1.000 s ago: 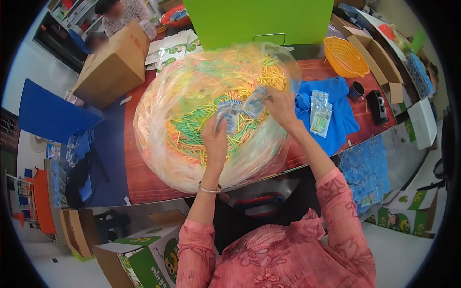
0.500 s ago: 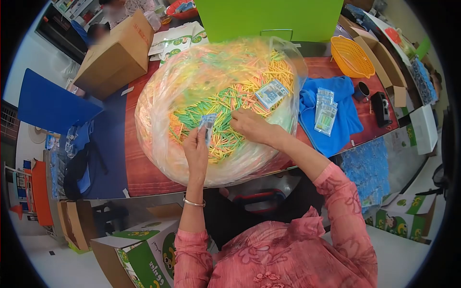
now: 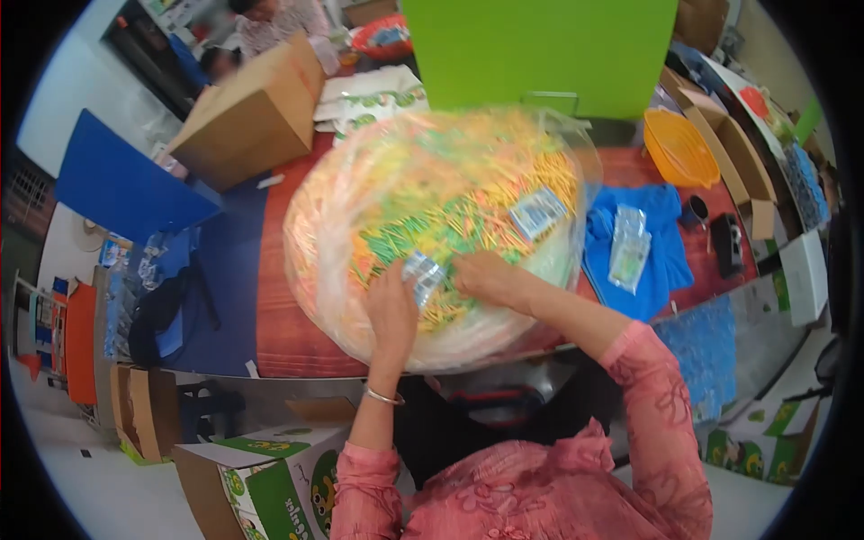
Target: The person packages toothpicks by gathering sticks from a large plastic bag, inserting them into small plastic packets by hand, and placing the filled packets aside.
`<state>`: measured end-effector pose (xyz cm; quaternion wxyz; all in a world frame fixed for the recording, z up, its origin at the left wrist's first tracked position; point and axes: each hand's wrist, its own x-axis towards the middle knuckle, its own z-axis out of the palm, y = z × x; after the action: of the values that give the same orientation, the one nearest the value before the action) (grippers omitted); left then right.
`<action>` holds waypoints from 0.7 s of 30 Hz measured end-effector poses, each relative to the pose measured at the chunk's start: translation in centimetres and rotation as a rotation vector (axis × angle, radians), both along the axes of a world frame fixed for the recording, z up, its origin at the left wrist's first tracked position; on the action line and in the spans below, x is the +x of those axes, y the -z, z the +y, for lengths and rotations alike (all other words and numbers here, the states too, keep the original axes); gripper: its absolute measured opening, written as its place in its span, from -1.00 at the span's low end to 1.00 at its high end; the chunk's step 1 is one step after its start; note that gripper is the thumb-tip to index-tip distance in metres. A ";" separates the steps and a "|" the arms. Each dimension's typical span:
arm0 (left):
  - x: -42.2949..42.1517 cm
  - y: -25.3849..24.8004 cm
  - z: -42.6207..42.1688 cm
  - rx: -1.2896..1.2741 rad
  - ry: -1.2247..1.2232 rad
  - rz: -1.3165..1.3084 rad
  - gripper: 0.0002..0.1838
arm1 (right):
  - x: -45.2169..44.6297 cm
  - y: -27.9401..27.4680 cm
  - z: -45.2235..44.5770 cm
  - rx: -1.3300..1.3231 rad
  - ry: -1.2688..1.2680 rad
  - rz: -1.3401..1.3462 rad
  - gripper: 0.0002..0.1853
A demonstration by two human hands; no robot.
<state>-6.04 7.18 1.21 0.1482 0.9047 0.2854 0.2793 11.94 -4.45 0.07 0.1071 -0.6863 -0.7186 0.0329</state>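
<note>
A large clear plastic bag (image 3: 315, 297) lies wide open, full of thin sticks (image 3: 405, 232) in yellow, green, pink and orange. My left hand (image 3: 391, 310) pinches a small blue-and-white packet (image 3: 423, 275) over the sticks. Just right of that packet, my right hand (image 3: 490, 277) is closed, its fingertips low among the sticks; blur hides what they hold. Another printed packet (image 3: 538, 214) rests on the sticks at the bag's right side.
Right of the bag, clear packets (image 3: 628, 249) lie on a blue cloth (image 3: 661, 229). Beyond are a dark mug (image 3: 694, 212), a black device (image 3: 726, 245) and a yellow basket (image 3: 681, 148). A cardboard box (image 3: 247, 117) and a person (image 3: 283, 27) are at the back left, beside a green panel (image 3: 540, 54).
The whole view has shifted, so everything sits lower and further right. The packet in my left hand is tilted differently, and my right hand is nearer to it.
</note>
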 end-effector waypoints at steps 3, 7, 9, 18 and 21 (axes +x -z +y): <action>-0.2 -0.1 -0.4 0.053 -0.071 0.121 -0.62 | 0.3 -0.4 -0.1 -0.050 -0.082 -0.150 -0.87; -0.1 -2.4 -1.5 0.189 -0.116 0.051 -0.60 | 1.1 -0.4 -0.6 0.018 -0.094 -0.175 -0.89; 0.5 -2.5 -1.6 0.140 -0.061 -0.083 -0.61 | 1.6 0.1 -0.6 0.092 -0.077 -0.130 -0.90; 6.5 1.5 -0.9 -0.507 0.241 -0.385 -0.61 | 2.9 -2.2 -0.7 0.189 0.079 0.301 -0.79; 7.6 1.2 -2.0 -0.766 0.237 -0.443 -0.56 | 2.8 -4.9 -1.1 0.120 0.195 0.495 -0.75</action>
<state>1.60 5.17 -0.03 0.5603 0.7296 0.2242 0.3217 14.71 -5.56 4.95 0.3226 -0.7158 -0.6018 0.1464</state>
